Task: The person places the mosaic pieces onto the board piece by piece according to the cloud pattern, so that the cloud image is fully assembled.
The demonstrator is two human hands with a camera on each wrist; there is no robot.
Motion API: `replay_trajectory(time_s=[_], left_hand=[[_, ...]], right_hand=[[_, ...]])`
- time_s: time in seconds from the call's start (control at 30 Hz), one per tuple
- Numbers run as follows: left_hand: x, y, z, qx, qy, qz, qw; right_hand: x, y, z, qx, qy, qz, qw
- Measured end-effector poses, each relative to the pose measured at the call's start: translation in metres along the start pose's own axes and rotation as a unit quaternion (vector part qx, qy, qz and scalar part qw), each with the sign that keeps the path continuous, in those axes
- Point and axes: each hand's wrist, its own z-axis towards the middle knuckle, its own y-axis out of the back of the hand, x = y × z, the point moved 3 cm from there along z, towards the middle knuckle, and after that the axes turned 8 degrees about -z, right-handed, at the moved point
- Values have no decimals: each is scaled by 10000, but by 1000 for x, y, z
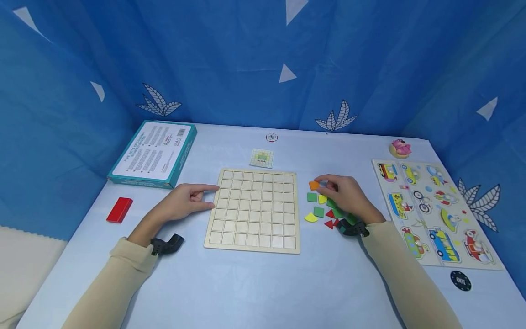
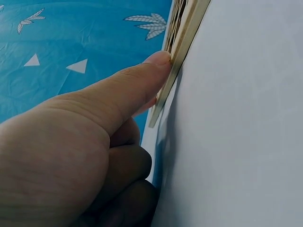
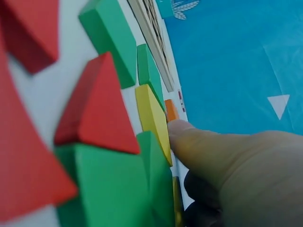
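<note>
A wooden grid board point(image 1: 251, 249) lies in the middle of the table. My left hand point(image 1: 186, 201) touches its left edge with thumb and index fingertips, the other fingers folded in. In the left wrist view the thumb point(image 2: 128, 90) rests against the board's side point(image 2: 182, 52). My right hand point(image 1: 347, 194) pinches an orange block point(image 1: 313, 185) between thumb and index finger, right of the board. The right wrist view shows this orange block point(image 3: 171, 110) partly hidden at the thumb tip. Around that hand lie green blocks point(image 1: 318, 211), yellow blocks point(image 1: 311, 218) and red triangular blocks point(image 1: 329, 224).
A small pattern card point(image 1: 261, 158) lies behind the board. At the left are a teal box point(image 1: 152, 153) and a red block point(image 1: 119, 210). On the right stand a picture puzzle board point(image 1: 435, 212), a pink figurine point(image 1: 400, 148) and a black chip point(image 1: 460, 280).
</note>
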Motion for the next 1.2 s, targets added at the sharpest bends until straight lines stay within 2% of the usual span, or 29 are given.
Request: replay_trajectory(time_s=[0.2,0.33,0.6,0.77,0.9,1.2], left_hand=[[-1,0,3,15,-27,18,10000],[-1,1,4,9,-26,78,10000],[0,2,4,-52,-27,84,9999],[2,1,1,-52,-96,60,9999],[1,0,3,-85,-129,75,9999],[2,-1,0,-103,-157,181,9997]], right_hand=[[2,6,-3,-61,-303,310,9990],[8,11,-2,-290,-287,332,9986],[39,12,4,-685,-169,292,9971],[65,3,11,-696,150,465,9964],[83,-8,18,-591,245,594,9962],[113,-35,31,-367,515,1032,9927]])
